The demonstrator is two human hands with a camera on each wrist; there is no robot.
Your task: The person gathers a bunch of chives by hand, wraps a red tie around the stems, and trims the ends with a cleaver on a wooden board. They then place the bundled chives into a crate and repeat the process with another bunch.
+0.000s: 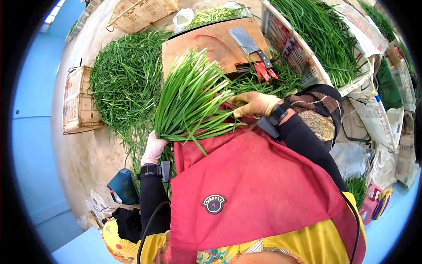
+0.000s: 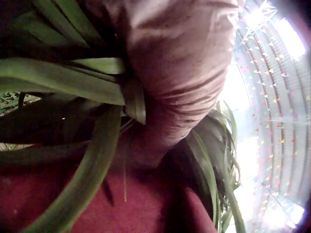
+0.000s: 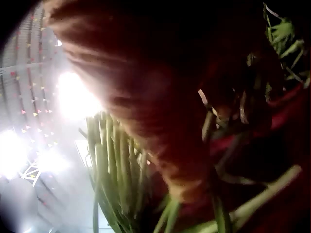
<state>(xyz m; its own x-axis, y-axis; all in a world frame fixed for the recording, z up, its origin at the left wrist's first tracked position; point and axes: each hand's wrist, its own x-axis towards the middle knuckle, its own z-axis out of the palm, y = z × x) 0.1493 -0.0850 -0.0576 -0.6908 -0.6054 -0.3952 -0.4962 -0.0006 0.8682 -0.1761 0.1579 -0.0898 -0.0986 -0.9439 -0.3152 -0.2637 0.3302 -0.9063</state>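
Apron: red apron (image 1: 263, 176) covers the lap, under the bunch.
Bunch: green chives (image 1: 189, 97) fan out above the apron.
Left hand: gloved left hand (image 1: 154, 148) grips the bunch at its base.
Right hand: gloved right hand (image 1: 255, 104) lies on the leaves, fingers bent around some.
Behind: cleaver (image 1: 248, 44) lies on wooden board (image 1: 206, 48).

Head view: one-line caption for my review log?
Gloved left hand grips a chive bunch over a red apron while the right hand touches its leaves.

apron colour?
Red apron, with a small round black badge; clearest in the head view.
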